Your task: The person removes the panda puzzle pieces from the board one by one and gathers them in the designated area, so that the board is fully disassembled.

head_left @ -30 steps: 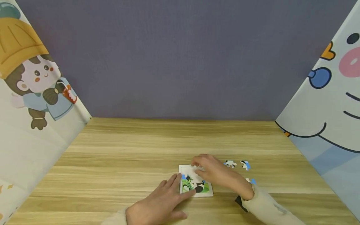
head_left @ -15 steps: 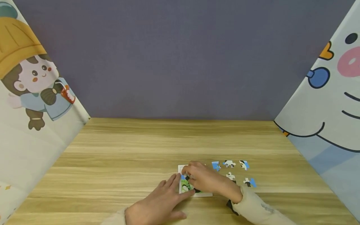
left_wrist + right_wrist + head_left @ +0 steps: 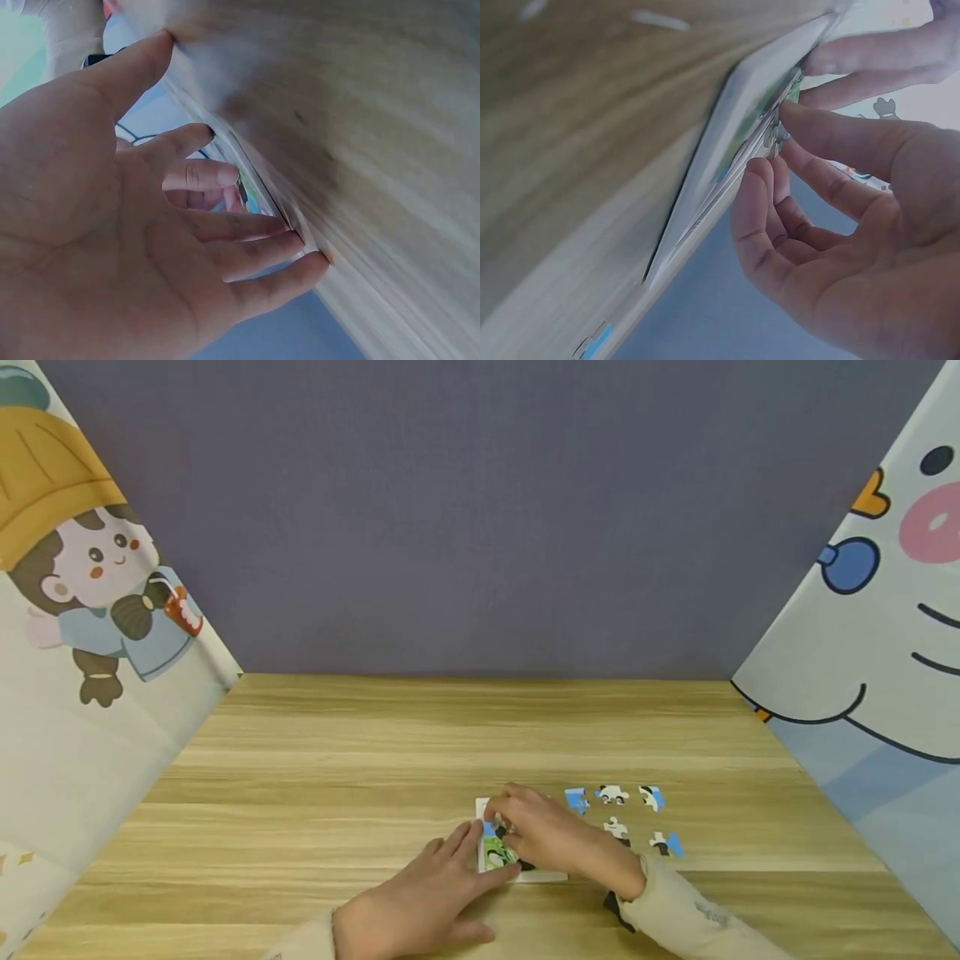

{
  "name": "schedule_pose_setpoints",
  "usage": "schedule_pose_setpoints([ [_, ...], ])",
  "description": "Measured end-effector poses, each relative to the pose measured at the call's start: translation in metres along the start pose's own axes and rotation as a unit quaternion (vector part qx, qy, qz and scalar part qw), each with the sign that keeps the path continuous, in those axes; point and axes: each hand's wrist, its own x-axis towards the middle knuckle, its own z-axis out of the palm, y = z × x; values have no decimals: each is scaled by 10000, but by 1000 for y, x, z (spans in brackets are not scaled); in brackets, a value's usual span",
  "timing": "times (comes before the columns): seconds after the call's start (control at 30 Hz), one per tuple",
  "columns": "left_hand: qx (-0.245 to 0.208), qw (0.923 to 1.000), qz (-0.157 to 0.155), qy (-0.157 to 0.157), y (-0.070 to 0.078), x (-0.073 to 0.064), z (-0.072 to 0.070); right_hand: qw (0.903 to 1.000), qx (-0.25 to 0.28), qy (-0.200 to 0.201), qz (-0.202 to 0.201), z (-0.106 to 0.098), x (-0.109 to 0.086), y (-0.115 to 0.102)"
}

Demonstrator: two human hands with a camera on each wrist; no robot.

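A small panda puzzle board (image 3: 551, 877) with a white rim lies on the wooden table, partly filled with green and black-and-white pieces. My left hand (image 3: 420, 897) is spread at its lower left, fingertips at the left edge and thumb side over the lower part. Over the board's left half, my right hand (image 3: 555, 839) pinches a puzzle piece (image 3: 777, 137) between thumb and fingers, close to the board face. In the head view that hand hides much of the board's upper and right parts. The left wrist view shows the left palm with straight fingers along the rim.
Several loose puzzle pieces lie right of the board, among them a blue one (image 3: 576, 800), a panda-face one (image 3: 612, 794) and a blue-black one (image 3: 666, 843). A grey panel (image 3: 480, 527) stands at the back, with printed cartoon panels on both sides.
My right hand has moved left and slightly down over the board, uncovering loose pieces behind it. Over the last half second it has barely shifted. The left hand stays in place.
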Motion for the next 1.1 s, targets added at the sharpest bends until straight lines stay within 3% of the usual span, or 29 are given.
schedule_pose_setpoints([
  [0.13,-510,9982,29,-300,-7,0,-6,10000,-53,67,-44,0,0,1],
  [0.27,-649,9971,50,-391,-12,-2,-9,9999,-99,94,-95,1,2,0],
  [0.67,-35,9999,33,-157,-9,2,-5,9971,615,234,-386,-10,3,1],
  [0.73,35,9999,3,-106,-8,1,-5,9970,597,381,-297,-13,2,-1],
  [0.93,70,9999,13,-83,-8,1,-5,9889,640,1340,-24,-37,-7,-2],
  [1.1,-121,9998,15,-144,-7,1,-5,9867,669,1473,169,-56,-22,9],
])
